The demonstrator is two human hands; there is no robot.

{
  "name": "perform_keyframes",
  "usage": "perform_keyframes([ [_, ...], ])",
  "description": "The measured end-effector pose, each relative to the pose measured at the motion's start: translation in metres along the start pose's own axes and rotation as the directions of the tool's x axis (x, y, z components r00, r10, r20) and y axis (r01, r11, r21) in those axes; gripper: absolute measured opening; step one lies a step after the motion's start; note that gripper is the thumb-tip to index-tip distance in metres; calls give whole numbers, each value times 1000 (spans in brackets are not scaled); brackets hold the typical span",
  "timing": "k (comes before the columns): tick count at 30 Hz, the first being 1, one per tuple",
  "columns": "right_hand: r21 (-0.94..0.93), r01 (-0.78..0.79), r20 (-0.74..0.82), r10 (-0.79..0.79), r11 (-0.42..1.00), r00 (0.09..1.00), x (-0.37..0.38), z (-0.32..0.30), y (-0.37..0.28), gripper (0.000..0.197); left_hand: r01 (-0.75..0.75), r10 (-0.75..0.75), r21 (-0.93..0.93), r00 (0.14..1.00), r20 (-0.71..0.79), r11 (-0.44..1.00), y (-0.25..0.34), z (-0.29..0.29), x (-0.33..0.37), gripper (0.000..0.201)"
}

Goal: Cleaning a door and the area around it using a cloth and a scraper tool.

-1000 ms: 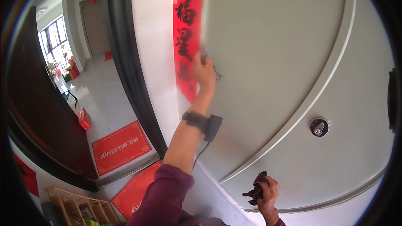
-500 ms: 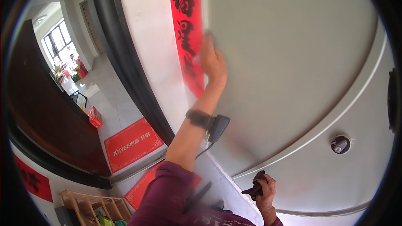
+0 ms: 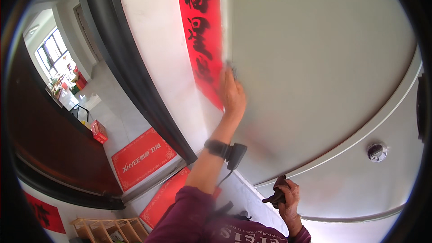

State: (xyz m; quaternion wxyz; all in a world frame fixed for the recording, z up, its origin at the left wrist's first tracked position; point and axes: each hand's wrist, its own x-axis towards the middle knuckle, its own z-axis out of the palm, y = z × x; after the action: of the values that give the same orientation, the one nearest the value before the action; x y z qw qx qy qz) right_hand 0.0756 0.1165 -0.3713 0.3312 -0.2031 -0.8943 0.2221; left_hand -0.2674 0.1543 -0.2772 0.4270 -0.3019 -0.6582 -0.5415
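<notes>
pressing smooth grey door (image 3: 315, 63), seemingly flat-handed

1 head fisheye view, facing a grey door (image 3: 315, 63) at close range, floor (image 3: 112, 117) at left, own arms entering from bottom edge

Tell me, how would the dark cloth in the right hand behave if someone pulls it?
The dark cloth is bunched in the right hand, with folds drooping, so it is probably floppy and light. It should slide out easily; fragility seems unlikely.
</notes>
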Motion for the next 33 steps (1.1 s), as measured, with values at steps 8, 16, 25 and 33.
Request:
perform_keyframes([
  [8,-8,-35,34,36,999,999,-12,0,-2,49,124,-118,-81,990,76,989,32,-2,48,42],
  [16,6,-68,36,68,998,997,-22,7,0,47,266,-240,-87,941,238,960,17,-9,22,39],
  [25,29,-22,47,20,999,999,-12,13,-9,41,157,-154,2,966,209,988,-5,-10,-15,41],
  [33,50,2,38,-4,999,999,-1,19,-11,42,155,-129,-124,972,194,980,16,-7,21,43],
])
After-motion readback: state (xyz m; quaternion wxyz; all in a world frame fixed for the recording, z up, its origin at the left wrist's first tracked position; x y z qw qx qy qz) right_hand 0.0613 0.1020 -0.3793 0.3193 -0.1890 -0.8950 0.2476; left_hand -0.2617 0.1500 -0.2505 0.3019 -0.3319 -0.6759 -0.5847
